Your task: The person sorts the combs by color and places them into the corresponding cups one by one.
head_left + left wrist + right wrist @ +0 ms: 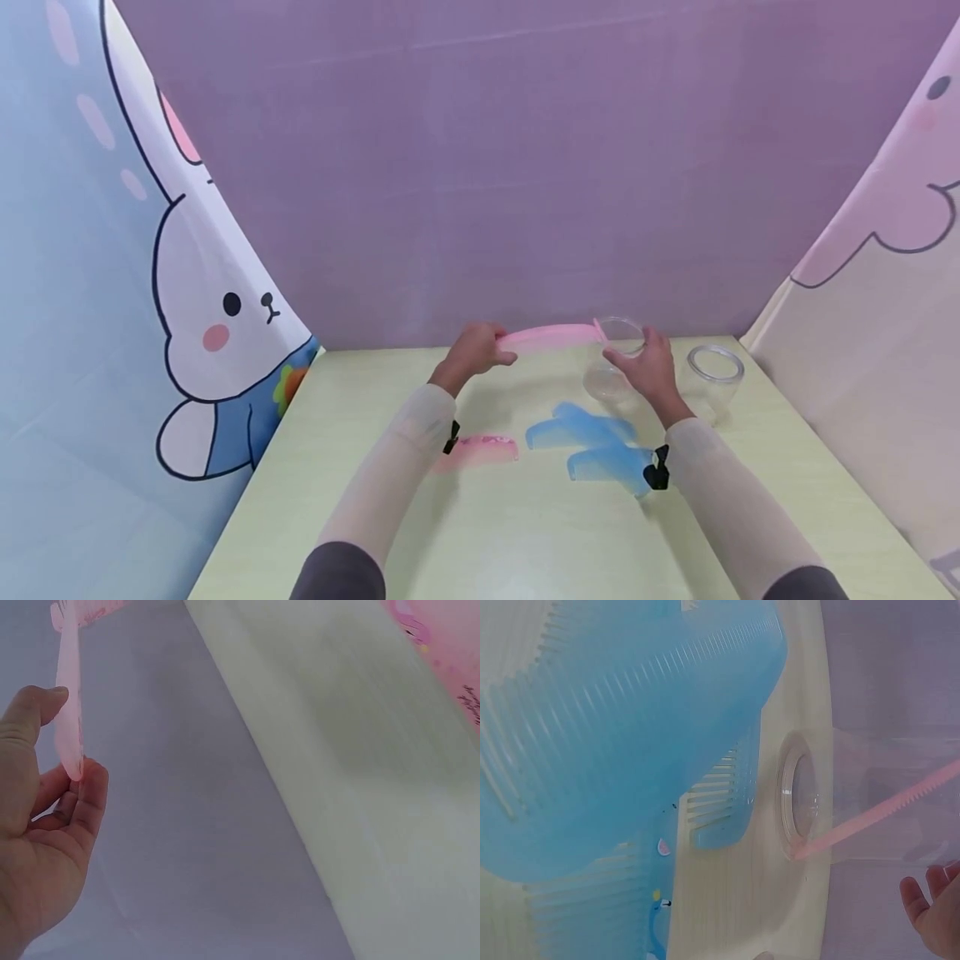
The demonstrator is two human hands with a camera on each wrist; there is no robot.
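Observation:
My left hand (477,348) pinches one end of a pink comb (551,336), held up level above the back of the table. In the left wrist view the thumb lies on one face of this comb (69,712), fingers at its lower end. The comb's far end is by the mouth of a clear jar (607,385). Another pink comb (885,808) leans inside that jar, which stands upright. My right hand (648,367) holds the jar from its right side, thumb in front. In the right wrist view, the right fingers (916,900) are at the jar's wall.
Several blue combs (592,429) lie overlapping in front of the jar. Another pink comb (487,450) lies on the table (525,533) beside my left wrist. A second clear jar (716,379) stands at the right. A purple cloth (480,183) hangs behind the table.

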